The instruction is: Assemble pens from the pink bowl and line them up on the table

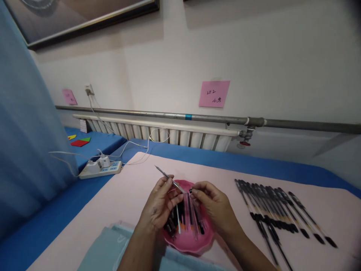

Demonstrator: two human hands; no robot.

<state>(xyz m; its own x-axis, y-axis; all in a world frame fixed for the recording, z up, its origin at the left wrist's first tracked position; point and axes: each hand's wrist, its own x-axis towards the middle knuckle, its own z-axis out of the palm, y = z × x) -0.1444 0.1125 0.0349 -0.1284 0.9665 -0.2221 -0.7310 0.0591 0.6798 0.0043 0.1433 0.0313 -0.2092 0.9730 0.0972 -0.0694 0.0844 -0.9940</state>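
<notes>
My left hand (160,205) is closed in a pinch on a thin pen refill (168,177) whose tip points up and to the left. My right hand (214,205) is closed just to its right, fingertips pinched on a small dark part at the refill's near end, too small to name. Both hands hover over a pink dish (194,242) holding several pen parts and refills. A row of several assembled black pens (278,207) lies on the pink mat (124,199) to the right of my right hand.
A white power strip (100,170) with plugs and white cables lies on the blue cloth at left. A radiator (158,133) and a grey pipe run along the wall. A blue curtain (25,124) hangs at far left. Coloured flat shapes (79,142) lie at the back left.
</notes>
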